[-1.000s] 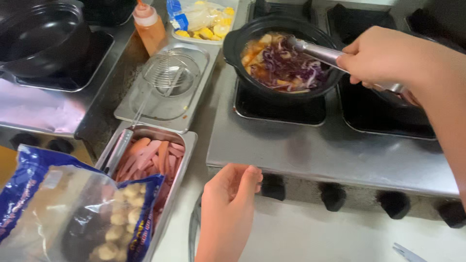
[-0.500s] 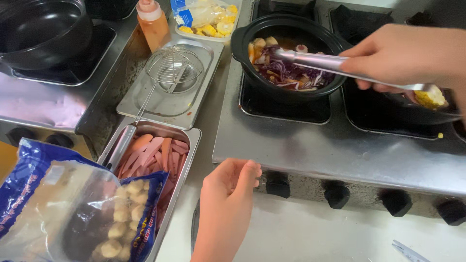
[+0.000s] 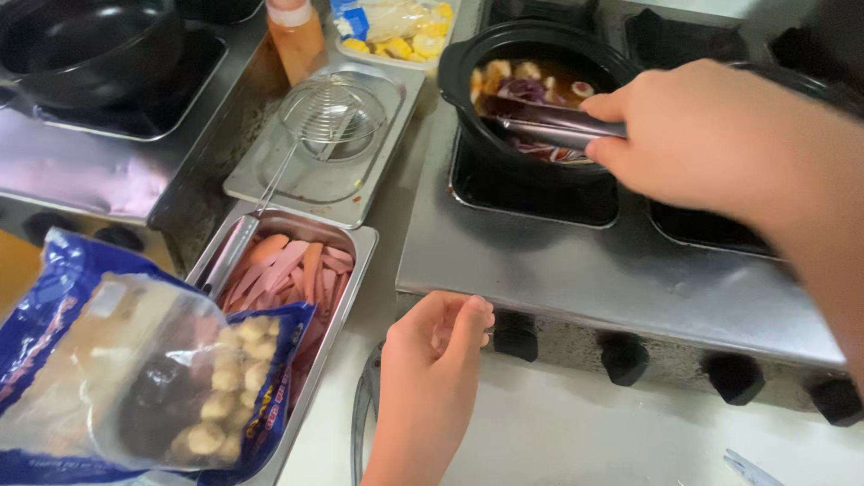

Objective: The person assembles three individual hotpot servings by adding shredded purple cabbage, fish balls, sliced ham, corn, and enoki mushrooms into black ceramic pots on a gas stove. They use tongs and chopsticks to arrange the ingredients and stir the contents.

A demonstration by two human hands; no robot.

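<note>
Metal tongs (image 3: 549, 126) are reaching into the black pot (image 3: 504, 54) of stew just beyond my right hand (image 3: 711, 135), which is gripping them to stir, while my left hand (image 3: 436, 346), loosely curled and empty, is resting near the stove knobs (image 3: 621, 355).

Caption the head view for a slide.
Right hand dips tongs into a black pot on the stove; left hand rests below.

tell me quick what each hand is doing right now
Left hand: loosely curled, holding nothing.
Right hand: closed on metal tongs over the black pot.
</note>
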